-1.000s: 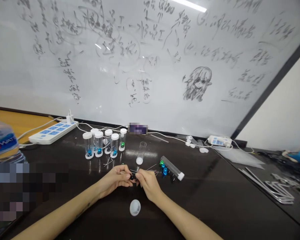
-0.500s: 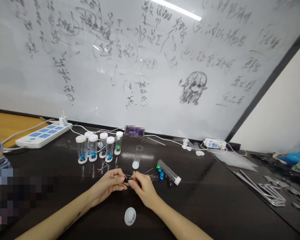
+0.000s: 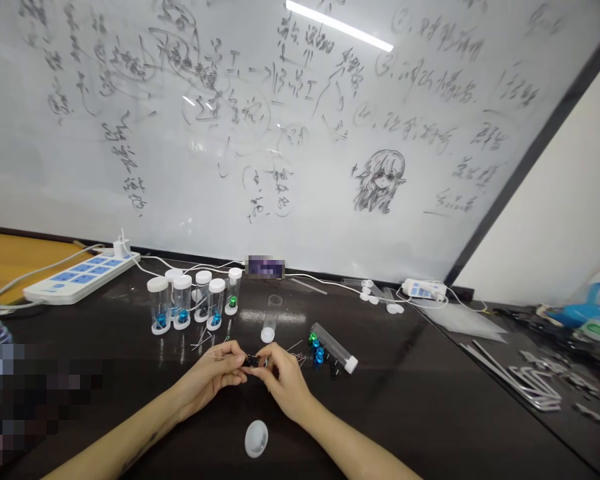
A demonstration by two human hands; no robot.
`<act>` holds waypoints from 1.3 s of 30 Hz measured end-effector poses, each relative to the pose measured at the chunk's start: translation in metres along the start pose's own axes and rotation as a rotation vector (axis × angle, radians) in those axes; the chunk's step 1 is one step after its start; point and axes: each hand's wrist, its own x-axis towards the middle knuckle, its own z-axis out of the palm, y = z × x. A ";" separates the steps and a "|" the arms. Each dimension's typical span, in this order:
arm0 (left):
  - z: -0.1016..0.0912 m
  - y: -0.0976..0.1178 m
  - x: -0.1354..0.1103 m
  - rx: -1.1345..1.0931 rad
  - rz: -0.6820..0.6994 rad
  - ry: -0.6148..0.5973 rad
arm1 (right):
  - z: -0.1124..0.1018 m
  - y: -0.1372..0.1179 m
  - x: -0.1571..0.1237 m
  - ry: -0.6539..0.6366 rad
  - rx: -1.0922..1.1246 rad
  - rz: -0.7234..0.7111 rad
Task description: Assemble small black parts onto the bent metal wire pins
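Observation:
Between the fingertips of both hands is a small black part (image 3: 251, 361), too small to name more exactly. My left hand (image 3: 223, 363) pinches its left end, and a thin wire sticks out to the left of those fingers. My right hand (image 3: 281, 377) closes on the part from the right with thumb and fingers. Just behind the hands an open clear tube (image 3: 274, 313) stands on its white base. To the right lies another clear tube (image 3: 336, 347) with a white cap, beside blue beads (image 3: 319, 355) and a green bead (image 3: 314, 338). A small white dish (image 3: 257, 439) sits nearer me.
Several capped clear tubes (image 3: 182, 303) holding coloured beads stand at the back left. Beyond them is a power strip (image 3: 83, 273). Loose wires lie beside both hands. Metal rods (image 3: 513, 380) and a white charger block (image 3: 424, 290) are at the right, below a whiteboard (image 3: 190, 167).
The view has shifted slightly. My fingertips have parted a little, so more of the black part shows between them. The tubes and dish stay in place on the table.

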 end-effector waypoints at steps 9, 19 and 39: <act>-0.003 -0.002 0.000 0.036 -0.018 -0.022 | -0.002 0.002 0.000 -0.051 0.050 0.015; -0.004 -0.001 -0.001 0.064 -0.042 -0.024 | -0.004 0.003 -0.001 -0.090 0.048 0.009; 0.002 0.001 -0.002 0.115 -0.083 -0.028 | -0.006 0.002 -0.001 -0.187 0.067 0.039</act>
